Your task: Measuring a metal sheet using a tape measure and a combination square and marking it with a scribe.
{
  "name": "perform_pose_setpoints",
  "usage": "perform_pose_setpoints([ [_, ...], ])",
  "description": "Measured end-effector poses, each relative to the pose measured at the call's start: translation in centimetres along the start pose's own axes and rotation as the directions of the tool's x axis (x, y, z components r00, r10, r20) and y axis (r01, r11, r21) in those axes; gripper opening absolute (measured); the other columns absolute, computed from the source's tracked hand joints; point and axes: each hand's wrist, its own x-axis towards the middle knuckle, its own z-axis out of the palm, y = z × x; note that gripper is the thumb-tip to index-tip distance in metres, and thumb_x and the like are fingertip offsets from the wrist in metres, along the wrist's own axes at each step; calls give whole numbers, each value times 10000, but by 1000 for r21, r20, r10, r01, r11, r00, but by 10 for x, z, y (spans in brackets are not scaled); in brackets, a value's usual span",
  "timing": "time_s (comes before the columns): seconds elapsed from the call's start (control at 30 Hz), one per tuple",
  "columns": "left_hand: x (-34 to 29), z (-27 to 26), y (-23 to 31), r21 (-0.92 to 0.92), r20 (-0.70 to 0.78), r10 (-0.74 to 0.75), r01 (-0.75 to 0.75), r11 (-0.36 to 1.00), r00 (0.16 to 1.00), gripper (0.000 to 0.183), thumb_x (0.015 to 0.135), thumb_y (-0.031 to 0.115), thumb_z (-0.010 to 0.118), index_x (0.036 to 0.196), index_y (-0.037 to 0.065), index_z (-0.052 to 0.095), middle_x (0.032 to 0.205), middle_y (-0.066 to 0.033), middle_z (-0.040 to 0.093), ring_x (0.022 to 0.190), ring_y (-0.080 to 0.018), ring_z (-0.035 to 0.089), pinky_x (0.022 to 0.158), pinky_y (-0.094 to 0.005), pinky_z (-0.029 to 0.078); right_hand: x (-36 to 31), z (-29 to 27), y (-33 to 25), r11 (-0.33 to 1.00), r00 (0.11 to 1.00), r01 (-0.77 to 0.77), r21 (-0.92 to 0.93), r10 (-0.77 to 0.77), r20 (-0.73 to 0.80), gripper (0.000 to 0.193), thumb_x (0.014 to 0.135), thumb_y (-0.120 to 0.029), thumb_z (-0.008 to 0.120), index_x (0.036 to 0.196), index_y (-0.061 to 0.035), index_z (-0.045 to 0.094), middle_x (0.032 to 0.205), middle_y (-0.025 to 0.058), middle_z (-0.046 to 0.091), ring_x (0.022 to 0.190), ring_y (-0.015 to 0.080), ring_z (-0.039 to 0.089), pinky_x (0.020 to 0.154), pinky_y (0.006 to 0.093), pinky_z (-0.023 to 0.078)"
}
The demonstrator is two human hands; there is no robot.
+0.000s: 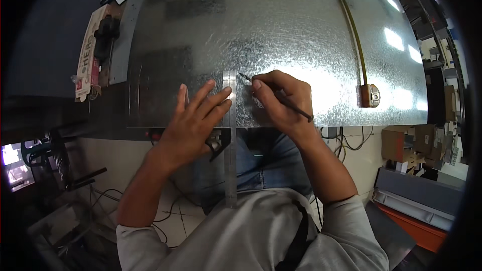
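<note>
A large shiny galvanized metal sheet (281, 25) lies flat in front of me. Across its near edge runs a narrow steel ruler (230, 158), its lower part jutting out toward my body. My left hand (191, 125) is spread with its fingers stretched out, and the fingertips press down on the ruler near its far end. In my right hand (291, 100) is a dark, thin scriber (296, 109), pinched like a pencil. The scriber's tip points at the sheet just right of the ruler's far end.
Farther right, a tape measure (370, 96) sits on the sheet with its yellow blade (355, 30) drawn out toward the far edge. Left of the sheet is a long carton (90, 52) with a black tool (106, 32) beside it. Cardboard boxes (399, 143) and cables are at the lower right.
</note>
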Motion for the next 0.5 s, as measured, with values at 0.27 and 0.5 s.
perform_pose_setpoints([
  [0.27,2,3,1,4,-10,-23,23,1000,1000,955,631,134,928,1474,137,481,1611,-9,398,1574,-285,241,1263,-678,147,0,5,3,1000,999,-24,-15,24,-36,173,932,-134,735,871,24,700,727,93,737,648,99,686,572,246,509],
  [0.5,2,3,0,2,8,-25,25,1000,1000,990,597,71,912,1487,139,485,1642,3,340,1574,-289,226,1224,-736,208,3,6,1,862,961,213,-460,-269,-58,262,913,-207,741,760,-8,664,650,87,630,623,229,611,595,383,464],
])
